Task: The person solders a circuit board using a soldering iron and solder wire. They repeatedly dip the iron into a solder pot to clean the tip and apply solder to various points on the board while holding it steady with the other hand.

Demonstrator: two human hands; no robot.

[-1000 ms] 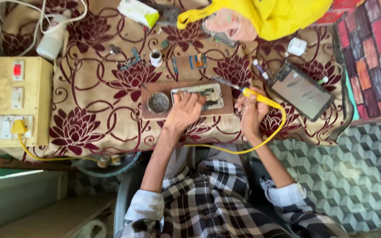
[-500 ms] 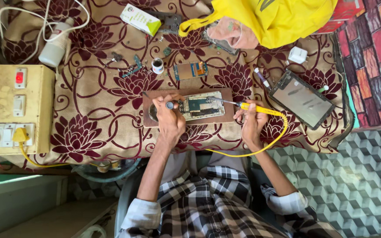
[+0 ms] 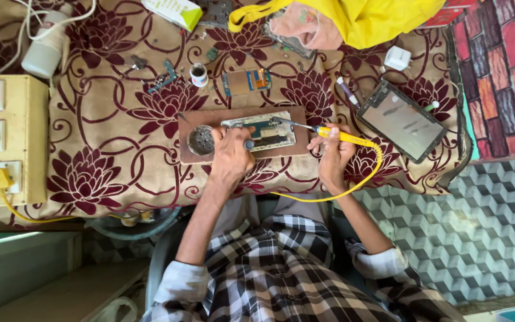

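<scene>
Right hand (image 3: 332,156) grips the yellow soldering iron (image 3: 344,136), tip on the opened phone (image 3: 261,130) lying on the wooden board (image 3: 189,119); left hand (image 3: 232,156) curls around a small knob, pinning it; a slip could scorch the circuitry

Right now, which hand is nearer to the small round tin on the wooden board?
The left hand. It rests on the board right beside the round tin. The right hand is across the board, holding the yellow soldering iron.
</scene>
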